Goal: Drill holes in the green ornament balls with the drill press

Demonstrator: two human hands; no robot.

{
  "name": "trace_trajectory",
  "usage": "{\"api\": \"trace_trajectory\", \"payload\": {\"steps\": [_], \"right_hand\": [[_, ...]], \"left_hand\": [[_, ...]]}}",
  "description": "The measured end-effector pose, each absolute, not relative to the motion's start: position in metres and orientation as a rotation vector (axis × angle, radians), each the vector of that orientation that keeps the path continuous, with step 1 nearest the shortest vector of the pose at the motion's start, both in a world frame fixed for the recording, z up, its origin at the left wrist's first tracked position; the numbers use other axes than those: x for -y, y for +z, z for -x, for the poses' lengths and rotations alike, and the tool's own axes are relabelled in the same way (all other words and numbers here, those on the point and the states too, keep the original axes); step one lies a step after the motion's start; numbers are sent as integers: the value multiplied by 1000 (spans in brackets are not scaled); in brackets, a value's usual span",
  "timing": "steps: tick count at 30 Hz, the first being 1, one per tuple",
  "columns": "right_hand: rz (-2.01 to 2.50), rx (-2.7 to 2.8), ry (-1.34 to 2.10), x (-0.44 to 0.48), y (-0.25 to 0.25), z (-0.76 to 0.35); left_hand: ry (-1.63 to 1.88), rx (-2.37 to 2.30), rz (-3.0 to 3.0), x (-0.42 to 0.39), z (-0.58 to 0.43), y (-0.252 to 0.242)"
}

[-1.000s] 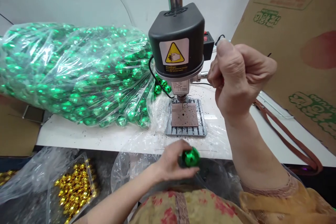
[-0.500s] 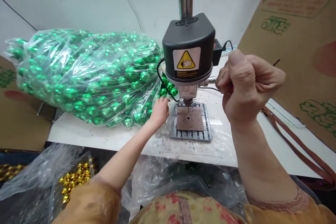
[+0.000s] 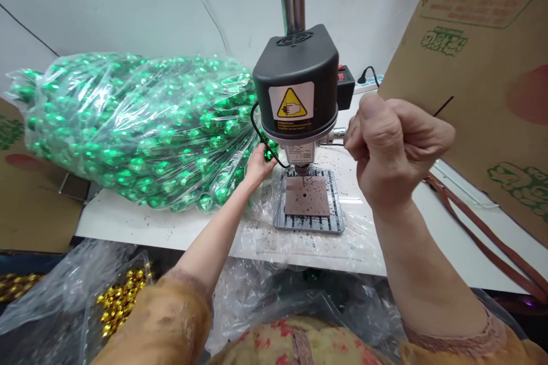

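My left hand [image 3: 260,165] is at the mouth of a clear plastic bag [image 3: 162,125] full of shiny green faceted balls [image 3: 270,149]. Its thumb is apart from the fingers, whose tips are hidden among the balls. My right hand [image 3: 391,151] makes a fist on the feed handle of a small black bench drill press [image 3: 297,85], beside its metal shaft [image 3: 337,134]; the grip itself is mostly hidden. Below the drill chuck [image 3: 302,169], a brown board [image 3: 307,205] with a dark hole lies on the slotted metal base [image 3: 280,222].
Dark shavings are scattered over the white table [image 3: 124,217]. Cardboard boxes stand at the right [image 3: 466,74] and left [image 3: 34,194]. A brown strap [image 3: 479,228] lies at right. Gold balls [image 3: 122,302] sit in a clear tray below the table edge. Crumpled plastic [image 3: 240,291] hangs in front.
My left hand has moved up and slightly left, deeper among the green balls at the bag's mouth. My right fist stays at the handle. The view has shifted a little.
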State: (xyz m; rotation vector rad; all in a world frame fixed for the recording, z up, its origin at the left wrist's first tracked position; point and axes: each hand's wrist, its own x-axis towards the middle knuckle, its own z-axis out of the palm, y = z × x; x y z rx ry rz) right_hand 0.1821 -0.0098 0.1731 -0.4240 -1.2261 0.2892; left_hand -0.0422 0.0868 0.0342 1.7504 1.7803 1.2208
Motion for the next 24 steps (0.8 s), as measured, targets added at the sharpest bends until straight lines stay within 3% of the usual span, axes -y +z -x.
{"api": "trace_trajectory", "payload": {"steps": [8, 24], "right_hand": [[439, 1171, 338, 9, 175, -179], [418, 1184, 344, 11, 175, -181]], "left_hand": [[1374, -1284, -1265, 19, 26, 24], [1177, -1361, -1724, 5, -3, 6]]}}
